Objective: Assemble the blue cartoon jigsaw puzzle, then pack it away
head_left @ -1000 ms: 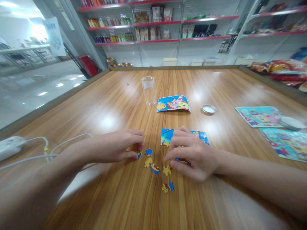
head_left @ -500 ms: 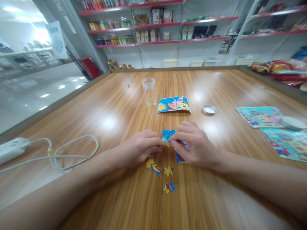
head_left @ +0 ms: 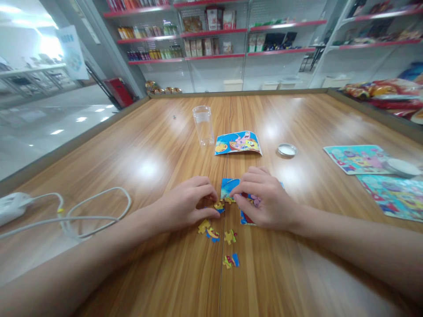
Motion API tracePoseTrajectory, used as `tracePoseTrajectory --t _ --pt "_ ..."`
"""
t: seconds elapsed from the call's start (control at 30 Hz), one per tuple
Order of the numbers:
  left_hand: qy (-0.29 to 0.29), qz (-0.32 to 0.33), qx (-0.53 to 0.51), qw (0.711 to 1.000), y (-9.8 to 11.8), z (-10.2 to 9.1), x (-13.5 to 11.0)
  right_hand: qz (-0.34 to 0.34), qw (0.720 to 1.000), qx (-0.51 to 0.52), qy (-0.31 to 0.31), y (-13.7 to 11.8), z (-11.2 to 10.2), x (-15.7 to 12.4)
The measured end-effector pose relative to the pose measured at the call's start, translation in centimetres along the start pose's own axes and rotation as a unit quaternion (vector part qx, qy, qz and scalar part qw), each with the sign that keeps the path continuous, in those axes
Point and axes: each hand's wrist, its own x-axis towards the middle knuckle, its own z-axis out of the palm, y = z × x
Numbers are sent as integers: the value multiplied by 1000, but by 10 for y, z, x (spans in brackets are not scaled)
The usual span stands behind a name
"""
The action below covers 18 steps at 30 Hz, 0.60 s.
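A partly assembled jigsaw puzzle (head_left: 228,186), mostly blue, lies flat in front of me. My right hand (head_left: 262,196) rests over its right side and hides much of it; thumb and forefinger are drawn together at its inner edge, and whatever they pinch is hidden. At the puzzle's lower left, my left hand (head_left: 194,200) has its thumb and fingers apart around a loose yellow-and-blue puzzle piece (head_left: 219,207). Nearer me lie a yellow piece (head_left: 204,226), a curved yellow-and-blue piece (head_left: 213,234), a yellow-green piece (head_left: 230,237) and a blue-edged piece (head_left: 235,259).
Behind the puzzle are a curled picture sheet (head_left: 238,143), a clear plastic cup (head_left: 203,126) and a round lid (head_left: 287,150). Picture boards (head_left: 353,158) lie at right, with a white lid (head_left: 403,167) on them. A white cable (head_left: 95,218) loops at left.
My left thumb and fingers have spread apart and drawn slightly left, showing a loose piece beside the puzzle. My right hand keeps its place on the puzzle. The view has shifted slightly.
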Motion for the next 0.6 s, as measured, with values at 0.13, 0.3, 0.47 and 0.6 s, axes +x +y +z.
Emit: tracePoseTrajectory --t 0.13,0.3,0.47,0.6 --pt "-22 13 -19 999 -3 -6 -1 -6 998 10 -58 0 0 -1" --pt "-62 21 -16 998 -11 -27 -6 -43 991 -14 -126 -6 -1 -2" --pt "-117 23 -25 993 -5 -41 -13 -87 980 -29 -174 -14 -4 -2" --pt "-175 40 -21 983 4 -37 -16 -133 971 15 -196 -16 -5 -4"
